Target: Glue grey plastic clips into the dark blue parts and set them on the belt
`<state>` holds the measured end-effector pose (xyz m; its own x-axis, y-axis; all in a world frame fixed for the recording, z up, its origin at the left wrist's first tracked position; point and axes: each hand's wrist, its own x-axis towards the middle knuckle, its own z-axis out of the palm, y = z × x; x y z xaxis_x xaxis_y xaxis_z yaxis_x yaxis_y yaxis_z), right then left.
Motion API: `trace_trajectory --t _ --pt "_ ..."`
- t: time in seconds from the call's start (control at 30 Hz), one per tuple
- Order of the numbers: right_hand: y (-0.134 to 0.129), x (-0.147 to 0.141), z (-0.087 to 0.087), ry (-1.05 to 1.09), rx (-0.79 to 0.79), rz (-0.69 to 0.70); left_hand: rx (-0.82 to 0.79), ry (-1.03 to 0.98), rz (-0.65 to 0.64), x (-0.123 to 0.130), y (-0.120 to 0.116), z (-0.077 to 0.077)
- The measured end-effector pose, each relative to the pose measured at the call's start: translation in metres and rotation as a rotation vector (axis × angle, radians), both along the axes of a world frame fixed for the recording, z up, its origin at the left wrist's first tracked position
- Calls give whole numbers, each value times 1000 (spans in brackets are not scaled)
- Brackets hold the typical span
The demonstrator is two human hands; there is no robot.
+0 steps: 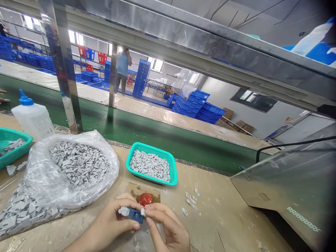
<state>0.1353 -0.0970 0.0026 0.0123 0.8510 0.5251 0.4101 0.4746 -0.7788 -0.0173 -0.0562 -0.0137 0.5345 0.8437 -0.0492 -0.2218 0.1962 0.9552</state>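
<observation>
My left hand (115, 218) grips a small dark blue plastic block (135, 215) between thumb and fingers. A light grey plastic piece (124, 211) sits at the block's left end. My right hand (168, 225) pinches a small whitish plastic part (143, 212) against the block's right end; whether it is seated there I cannot tell. Just beyond my fingers lies a round red glossy lump (146, 199) on a stained brown piece of card (156, 196). Several loose grey parts (194, 198) are scattered on the table to the right.
Past my hands stands a green basket (172, 180) of grey parts. Left are a clear plastic bag (42, 171) heaped with grey parts, a white bottle (34, 119) and another green basket (15, 157). A metal post (61, 70) and sheet-metal box (288, 189) flank the table. Behind runs a green conveyor (204, 150).
</observation>
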Motion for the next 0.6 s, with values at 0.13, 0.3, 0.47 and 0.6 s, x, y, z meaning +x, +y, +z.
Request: trace_trajectory --t 0.13,0.3,0.47,0.6 --pt "0 -3 0 -30 14 38 4 54 13 -1 -2 3" --pt "3 -3 -1 -54 28 71 79 178 33 -3 -3 5" --pt "5 -3 -4 -127 24 148 383 459 114 -9 -1 7" --pt "4 -3 -7 -196 75 140 393 427 125 -11 0 5"
